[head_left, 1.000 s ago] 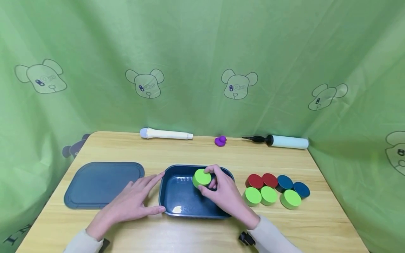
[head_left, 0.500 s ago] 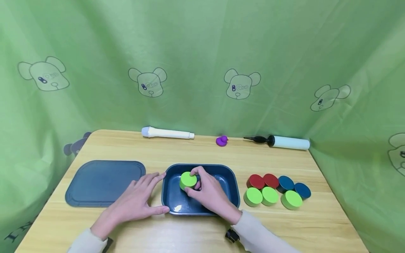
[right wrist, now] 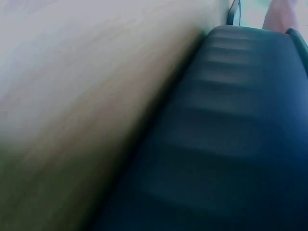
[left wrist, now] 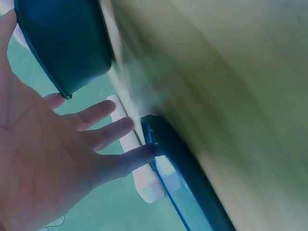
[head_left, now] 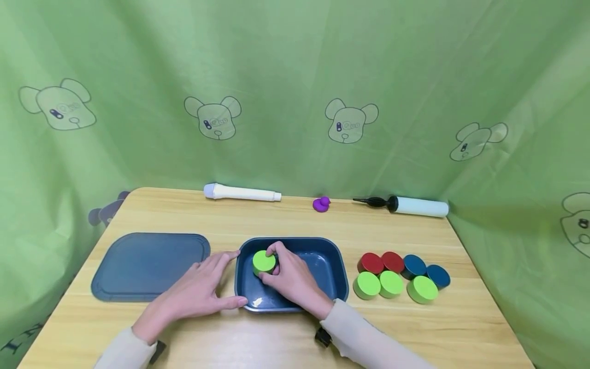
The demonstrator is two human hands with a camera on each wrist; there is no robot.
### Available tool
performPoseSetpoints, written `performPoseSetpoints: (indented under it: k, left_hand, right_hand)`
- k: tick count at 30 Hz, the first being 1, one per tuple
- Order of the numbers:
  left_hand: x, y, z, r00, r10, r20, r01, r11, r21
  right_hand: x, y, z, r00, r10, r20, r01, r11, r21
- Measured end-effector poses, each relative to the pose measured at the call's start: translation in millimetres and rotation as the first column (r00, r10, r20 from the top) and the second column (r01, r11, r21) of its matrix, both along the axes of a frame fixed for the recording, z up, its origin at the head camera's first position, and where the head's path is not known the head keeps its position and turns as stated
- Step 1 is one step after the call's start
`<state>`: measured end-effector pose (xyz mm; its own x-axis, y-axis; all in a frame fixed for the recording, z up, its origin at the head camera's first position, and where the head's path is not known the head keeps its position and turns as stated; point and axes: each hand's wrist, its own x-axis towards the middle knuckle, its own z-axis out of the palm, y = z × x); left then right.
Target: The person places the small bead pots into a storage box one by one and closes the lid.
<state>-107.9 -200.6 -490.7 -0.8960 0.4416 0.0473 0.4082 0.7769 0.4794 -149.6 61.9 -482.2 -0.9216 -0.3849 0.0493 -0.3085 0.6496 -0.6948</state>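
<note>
Between thumb and fingers, my right hand [head_left: 292, 277] pinches a light green round block [head_left: 264, 262] inside the left half of a dark blue plastic box [head_left: 338, 261]. Whether the block touches the box floor I cannot tell. My left hand [head_left: 195, 292] is spread at the box's left side, thumb near the front corner and index fingertip at the back corner. In the left wrist view, that hand [left wrist: 53, 154] has its fingers apart, with the box [left wrist: 72, 43] at upper left. The right wrist view is filled by the box wall [right wrist: 207, 144]; the block and right hand are hidden there.
Right of the box stand two red blocks [head_left: 371, 263], two blue blocks [head_left: 438, 277] and three green blocks [head_left: 367, 285]. A flat dark blue lid [head_left: 147, 266] lies left. Along the back edge are a white microphone [head_left: 241, 193], purple duck [head_left: 321, 204] and hand pump [head_left: 419, 206].
My right hand has carried the green block leftward within the box, from the middle toward the left wall. The left hand has stayed at the box's left side.
</note>
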Motion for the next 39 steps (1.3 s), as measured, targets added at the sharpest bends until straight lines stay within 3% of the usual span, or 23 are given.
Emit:
performPoseSetpoints:
  k: [10, 23, 32, 39]
  left_hand:
    - [1.9, -1.4, 12.3, 0.991, -0.010, 0.135, 0.014, 1.000, -0.026]
    - [-2.7, -0.9, 16.3, 0.985, -0.035, 0.171, 0.038, 0.999, -0.013]
    - [-1.1, -2.5, 17.9, 0.986, -0.039, 0.165, 0.039, 0.999, 0.003]
    - [0.5, -2.1, 12.2, 0.988, -0.041, 0.152, 0.043, 0.999, -0.006]
  right_hand:
    - [-2.1, -8.5, -1.0, 0.998, -0.013, 0.059, 0.014, 1.000, -0.021]
    - [-0.2, -0.3, 7.0, 0.991, 0.017, 0.133, 0.002, 0.990, -0.143]
    - [-0.1, 26.2, 24.9, 0.990, -0.046, 0.132, 0.070, 0.981, -0.180]
    - [5.5, 50.3, 33.9, 0.990, -0.099, 0.097, 0.118, 0.969, -0.216]
